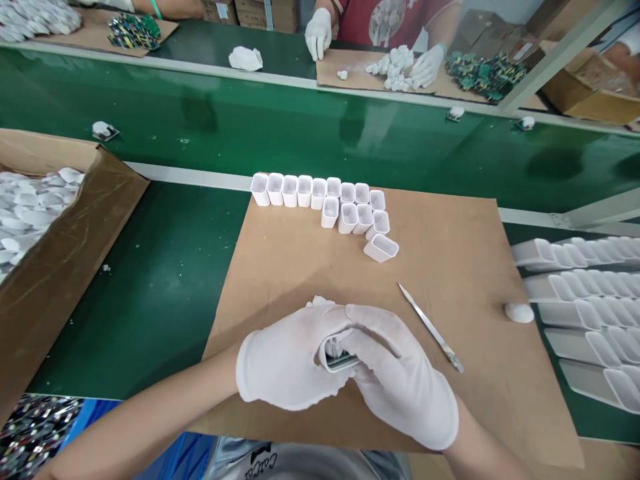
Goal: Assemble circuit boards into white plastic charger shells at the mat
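Observation:
My left hand [293, 357], in a white glove, is closed around a small white plastic housing [323, 359] over the cardboard sheet [450, 267]. Inside the housing's opening shows part of a small circuit board [340, 363] with a pale lump on it. My right hand [407, 377], also gloved, meets the left one, its fingers pressed at that opening on the board. Much of the housing is hidden by the gloves. Ahead of my hands, rows of open white housings [304, 192] stand on the cardboard, the nearest one [381, 248] tilted. A slim scalpel-like knife [430, 327] lies right of my right hand.
Rows of white housings [590, 287] lie at right, near a white rounded piece [519, 313]. A carton [75, 220] of white parts stands left. Beyond runs a green belt [280, 127] carrying several small boards. Across it, a co-worker's gloved hands [319, 33] rest by white pieces.

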A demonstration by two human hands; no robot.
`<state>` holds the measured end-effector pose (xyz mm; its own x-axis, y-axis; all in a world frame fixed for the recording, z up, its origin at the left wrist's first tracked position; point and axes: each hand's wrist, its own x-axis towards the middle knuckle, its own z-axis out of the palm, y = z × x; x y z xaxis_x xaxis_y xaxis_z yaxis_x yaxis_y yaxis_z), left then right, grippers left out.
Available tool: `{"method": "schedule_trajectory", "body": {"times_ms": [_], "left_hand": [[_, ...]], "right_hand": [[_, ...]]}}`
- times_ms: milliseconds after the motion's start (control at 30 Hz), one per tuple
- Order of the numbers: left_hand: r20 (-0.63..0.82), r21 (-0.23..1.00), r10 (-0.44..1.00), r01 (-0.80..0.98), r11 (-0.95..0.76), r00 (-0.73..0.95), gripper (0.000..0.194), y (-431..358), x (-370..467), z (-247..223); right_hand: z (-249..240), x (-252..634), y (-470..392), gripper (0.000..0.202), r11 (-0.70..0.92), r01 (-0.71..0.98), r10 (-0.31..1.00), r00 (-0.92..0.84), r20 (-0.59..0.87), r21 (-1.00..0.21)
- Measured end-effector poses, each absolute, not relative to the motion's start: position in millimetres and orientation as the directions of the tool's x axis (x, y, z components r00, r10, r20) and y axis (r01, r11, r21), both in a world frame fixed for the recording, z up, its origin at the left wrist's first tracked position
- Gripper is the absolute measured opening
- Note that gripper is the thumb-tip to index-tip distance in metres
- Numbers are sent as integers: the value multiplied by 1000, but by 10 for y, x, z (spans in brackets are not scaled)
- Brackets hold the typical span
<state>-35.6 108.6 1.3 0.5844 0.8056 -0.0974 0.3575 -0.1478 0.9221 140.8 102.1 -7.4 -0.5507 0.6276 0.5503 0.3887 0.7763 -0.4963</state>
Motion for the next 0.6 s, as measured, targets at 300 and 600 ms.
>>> {"method": "schedule_trajectory", "body": {"times_ms": [300, 600], "left_hand": [[-148, 914, 771, 382, -133, 620, 9, 1130, -338, 60], [63, 955, 722, 169, -244, 689, 15, 1186, -402, -36]], "right_hand": [[-168, 1493, 990, 38, 716, 256, 684, -447, 577, -650], [-173, 1498, 983, 65, 786, 238, 614, -414, 672, -571]]}}
